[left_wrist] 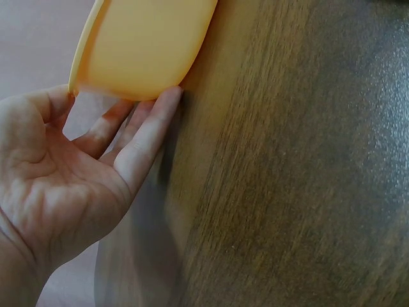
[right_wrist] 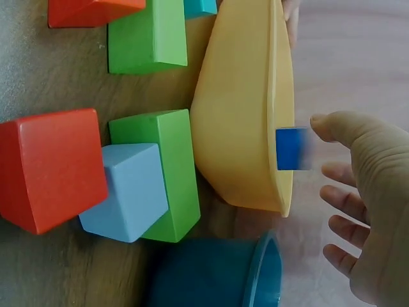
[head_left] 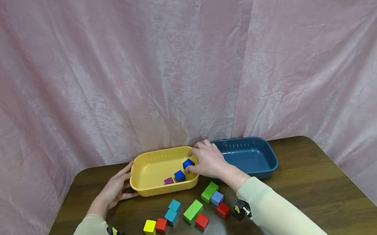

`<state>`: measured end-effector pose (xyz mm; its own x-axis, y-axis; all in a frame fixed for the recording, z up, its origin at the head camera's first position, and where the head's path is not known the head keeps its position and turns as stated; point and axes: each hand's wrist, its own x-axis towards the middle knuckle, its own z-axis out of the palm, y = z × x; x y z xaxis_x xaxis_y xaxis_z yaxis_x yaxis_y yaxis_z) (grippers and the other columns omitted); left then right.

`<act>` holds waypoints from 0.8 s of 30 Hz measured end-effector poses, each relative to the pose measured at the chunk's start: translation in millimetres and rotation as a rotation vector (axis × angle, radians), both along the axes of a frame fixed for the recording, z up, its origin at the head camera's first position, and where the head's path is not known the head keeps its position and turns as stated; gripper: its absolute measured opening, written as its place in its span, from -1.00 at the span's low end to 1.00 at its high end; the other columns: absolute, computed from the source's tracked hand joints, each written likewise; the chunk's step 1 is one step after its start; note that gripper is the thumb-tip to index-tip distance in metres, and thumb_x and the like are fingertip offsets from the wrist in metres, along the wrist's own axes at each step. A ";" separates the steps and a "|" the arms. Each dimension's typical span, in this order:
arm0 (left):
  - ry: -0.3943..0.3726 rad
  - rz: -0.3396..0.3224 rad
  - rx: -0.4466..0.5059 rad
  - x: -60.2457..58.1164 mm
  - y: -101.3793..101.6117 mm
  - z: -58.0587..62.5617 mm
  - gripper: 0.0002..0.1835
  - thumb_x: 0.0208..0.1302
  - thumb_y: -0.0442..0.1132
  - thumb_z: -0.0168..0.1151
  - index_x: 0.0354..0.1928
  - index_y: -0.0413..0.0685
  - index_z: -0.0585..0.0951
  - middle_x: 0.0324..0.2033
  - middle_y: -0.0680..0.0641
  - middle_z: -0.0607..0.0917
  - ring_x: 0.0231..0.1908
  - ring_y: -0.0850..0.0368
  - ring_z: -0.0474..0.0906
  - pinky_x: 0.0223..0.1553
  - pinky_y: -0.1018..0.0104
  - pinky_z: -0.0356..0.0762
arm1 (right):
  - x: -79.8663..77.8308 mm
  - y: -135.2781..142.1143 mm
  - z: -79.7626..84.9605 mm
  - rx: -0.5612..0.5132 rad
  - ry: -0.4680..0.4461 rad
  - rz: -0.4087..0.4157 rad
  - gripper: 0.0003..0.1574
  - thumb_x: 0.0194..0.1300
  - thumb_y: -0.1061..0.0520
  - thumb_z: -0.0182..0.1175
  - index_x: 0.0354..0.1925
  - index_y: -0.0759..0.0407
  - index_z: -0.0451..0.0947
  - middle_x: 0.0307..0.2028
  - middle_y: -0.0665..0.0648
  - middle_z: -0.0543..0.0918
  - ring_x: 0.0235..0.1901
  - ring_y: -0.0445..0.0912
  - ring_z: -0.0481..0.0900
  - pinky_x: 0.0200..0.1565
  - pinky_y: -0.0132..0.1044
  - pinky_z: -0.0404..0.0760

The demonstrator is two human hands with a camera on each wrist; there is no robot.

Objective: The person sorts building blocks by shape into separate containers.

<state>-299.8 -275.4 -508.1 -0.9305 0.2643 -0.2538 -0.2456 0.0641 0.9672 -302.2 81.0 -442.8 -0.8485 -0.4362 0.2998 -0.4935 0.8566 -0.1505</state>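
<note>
In the head view, a yellow tray (head_left: 145,192) stands at the back of the table. My left hand (head_left: 114,188) holds its left end, the thumb at the rim and the fingers against the outer wall (left_wrist: 144,51). My right hand (head_left: 209,160) is over the tray's right end. Just beyond its thumb is a dark blue cube (head_left: 188,163), blurred at one edge in the right wrist view and apart from the spread fingers there. Inside the tray lie another blue cube (head_left: 180,176) and a magenta block (head_left: 168,181).
A dark blue tray (head_left: 269,172) stands right of the yellow one, partly behind my right hand. On the table in front lie several blocks, among them a yellow cube (head_left: 149,227), red cubes (head_left: 202,221), green blocks (head_left: 193,212) and a light blue cube (head_left: 217,198). A pink curtain (head_left: 180,62) hangs behind.
</note>
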 end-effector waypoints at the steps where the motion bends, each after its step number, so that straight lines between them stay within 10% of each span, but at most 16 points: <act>1: 0.000 -0.002 0.001 -0.2 0.2 -0.2 -0.43 0.47 -0.05 -0.19 0.42 0.51 -0.05 0.38 -0.06 0.05 0.19 -0.19 0.30 -0.10 -0.13 0.50 | 0.1 0.1 0.0 0.000 0.002 -0.003 -0.36 0.00 -0.39 0.24 -0.03 -0.09 0.60 -0.04 -0.02 0.49 -0.02 -0.05 0.26 -0.05 -0.14 0.32; 24: -0.016 0.017 0.002 -3.5 -1.8 -0.3 -0.39 0.42 0.01 -0.10 0.42 0.51 -0.03 0.37 -0.07 0.08 0.15 -0.17 0.34 -0.11 -0.11 0.52 | 18.9 24.6 16.6 -0.075 0.081 0.020 -0.39 0.02 -0.38 0.22 0.02 -0.19 0.56 -0.12 -0.13 0.48 -0.06 -0.12 0.29 -0.07 -0.20 0.32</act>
